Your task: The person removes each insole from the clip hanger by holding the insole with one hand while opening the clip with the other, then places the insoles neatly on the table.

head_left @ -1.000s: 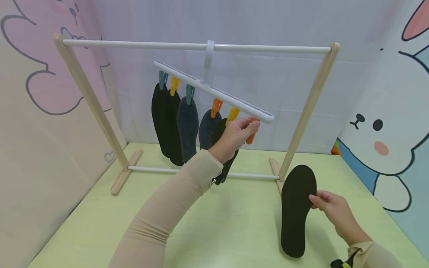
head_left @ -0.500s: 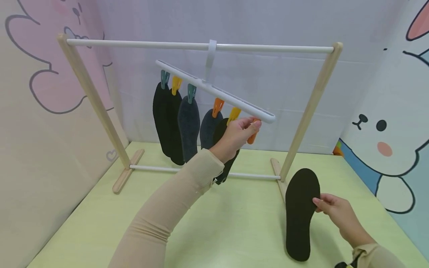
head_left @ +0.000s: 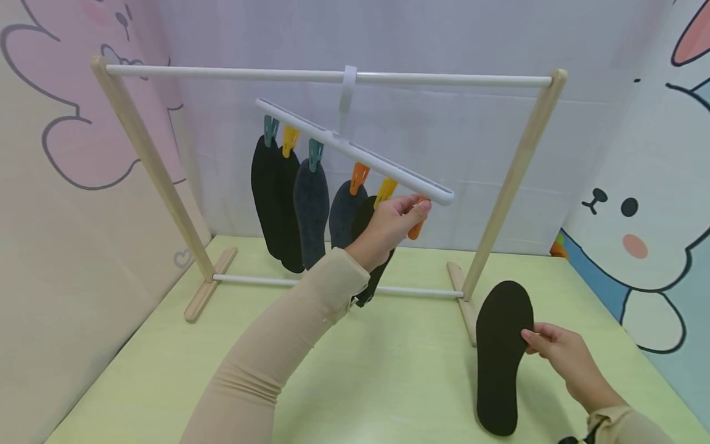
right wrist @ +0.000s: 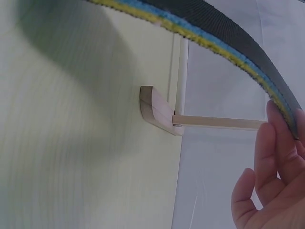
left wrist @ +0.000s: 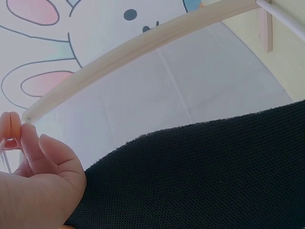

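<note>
fingers pinching: small orange plastic clip (head_left: 415, 229) in the left hand (head_left: 390, 223), flat black insole (head_left: 499, 364) in the right hand (head_left: 567, 361)

head view: thumb and fingertips of the left hand are closed on the small orange plastic clip, below the lower end of a long white slotted hanger (head_left: 399, 171). the hanger tilts down toward the person's right; its hook sits over the white top bar (head_left: 222, 74) of a rack with pale wooden posts (head_left: 513, 185). five insoles hang from clips along it: two black insoles (head_left: 265, 203) under a teal and a yellow clip; two dark blue-grey insoles (head_left: 312, 213) under a teal and an orange clip; one further black insole (head_left: 363, 213) under a yellow clip, partly behind the left hand. the right hand grips the flat black insole by its side edge, thumb on the near face. this insole is near-upright, just beside the rack's right foot (head_left: 468, 314), above the pale green tabletop (head_left: 344, 376); contact at its lower end cannot be told.

left wrist view: the small orange plastic clip is between the fingertips. a black mesh surface fills the lower right.

right wrist view: the flat black insole arcs across the top; its edge shows blue and yellow layers. fingers lie against it at the right margin.
</note>
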Demonstrator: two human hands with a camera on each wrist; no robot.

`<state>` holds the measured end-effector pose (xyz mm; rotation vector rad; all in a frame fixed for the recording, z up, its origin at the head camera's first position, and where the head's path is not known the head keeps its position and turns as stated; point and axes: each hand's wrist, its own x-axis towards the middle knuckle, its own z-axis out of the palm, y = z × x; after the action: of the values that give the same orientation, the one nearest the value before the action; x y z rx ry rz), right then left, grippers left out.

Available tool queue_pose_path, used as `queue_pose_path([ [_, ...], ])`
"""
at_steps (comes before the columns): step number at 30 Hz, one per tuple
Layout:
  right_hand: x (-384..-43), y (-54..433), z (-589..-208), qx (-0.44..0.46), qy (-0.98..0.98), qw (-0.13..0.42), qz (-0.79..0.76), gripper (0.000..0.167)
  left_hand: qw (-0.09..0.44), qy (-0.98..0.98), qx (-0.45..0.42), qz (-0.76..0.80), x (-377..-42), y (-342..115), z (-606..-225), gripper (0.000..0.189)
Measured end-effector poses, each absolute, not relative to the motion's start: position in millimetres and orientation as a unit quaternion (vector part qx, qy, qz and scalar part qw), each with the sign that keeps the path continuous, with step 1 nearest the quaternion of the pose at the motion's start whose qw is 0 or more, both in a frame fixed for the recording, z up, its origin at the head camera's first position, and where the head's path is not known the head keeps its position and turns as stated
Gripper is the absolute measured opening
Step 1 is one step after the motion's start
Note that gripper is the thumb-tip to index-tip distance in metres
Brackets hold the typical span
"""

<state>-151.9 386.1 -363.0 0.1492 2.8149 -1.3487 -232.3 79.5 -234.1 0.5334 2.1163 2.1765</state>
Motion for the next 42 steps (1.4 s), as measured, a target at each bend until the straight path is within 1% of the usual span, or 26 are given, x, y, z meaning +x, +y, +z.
queue_pose_path([
  [13,-152.0,388.3,-363.6,0.062,0.901,0.025,-0.428,0.031,0.033,0.686,0.170,0.707,-234.5,81.3,-234.8,0.032],
  [23,-150.8,391.1,-364.2,0.071,0.902,0.033,-0.424,0.033,0.038,0.690,0.161,0.705,-235.2,83.0,-234.2,0.036],
  [35,-149.3,391.4,-372.0,0.083,0.892,0.047,-0.443,0.027,0.033,0.699,0.169,0.694,-233.5,80.6,-233.4,0.037],
  [42,-147.5,391.0,-376.6,0.095,0.885,0.052,-0.452,0.026,0.041,0.699,0.166,0.694,-235.0,80.3,-233.9,0.038],
])
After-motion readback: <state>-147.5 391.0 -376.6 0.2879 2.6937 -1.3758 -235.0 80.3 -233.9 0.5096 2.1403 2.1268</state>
